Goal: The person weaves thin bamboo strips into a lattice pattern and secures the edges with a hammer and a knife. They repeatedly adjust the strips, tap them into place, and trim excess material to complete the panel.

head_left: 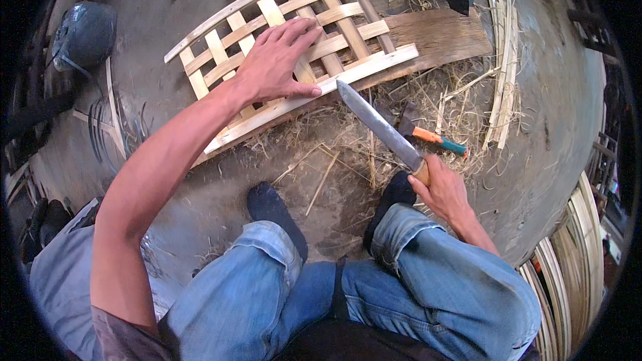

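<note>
My left hand (281,60) lies palm down on a woven panel of split bamboo strips (341,21), its fingers stretched out and the thumb near the panel's near edge strip. Nothing is gripped in it. In my right hand (444,190) is a long knife (379,125), held by its wooden handle in front of my right knee. The blade slants up and to the left, and its tip appears close to the near edge strip; whether they touch I cannot tell. Under the panel rests a flat wooden board (441,39).
A tool with an orange and green handle (438,139) lies among shavings (301,137) right of the knife. Loose bamboo strips (503,73) lie farther right, and long bundled strips (578,254) stand at lower right. A dark rounded bundle (85,33) sits far left.
</note>
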Demonstrator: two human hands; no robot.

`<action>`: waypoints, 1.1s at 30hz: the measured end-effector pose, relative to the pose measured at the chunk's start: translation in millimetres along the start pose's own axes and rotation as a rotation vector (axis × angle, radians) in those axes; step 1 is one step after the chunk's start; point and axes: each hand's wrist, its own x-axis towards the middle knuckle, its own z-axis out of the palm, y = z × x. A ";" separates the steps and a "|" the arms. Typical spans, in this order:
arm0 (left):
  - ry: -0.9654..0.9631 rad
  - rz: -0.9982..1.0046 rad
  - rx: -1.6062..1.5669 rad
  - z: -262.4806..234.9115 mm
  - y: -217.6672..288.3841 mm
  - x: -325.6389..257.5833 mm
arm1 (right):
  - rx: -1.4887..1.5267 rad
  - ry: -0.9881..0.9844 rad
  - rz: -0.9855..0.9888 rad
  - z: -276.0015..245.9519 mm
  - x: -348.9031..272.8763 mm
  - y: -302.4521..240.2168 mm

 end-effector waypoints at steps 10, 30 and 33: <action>0.001 -0.030 0.019 -1.8 -3.0 0.2 | -0.074 -0.177 0.115 -29.8 8.4 -31.4; 0.005 -0.029 0.015 -3.4 -1.5 3.7 | 0.040 -0.198 0.042 -24.5 5.1 -35.5; -0.040 -0.047 0.028 -6.7 0.0 2.0 | -0.031 -0.227 0.154 -26.3 3.7 -50.9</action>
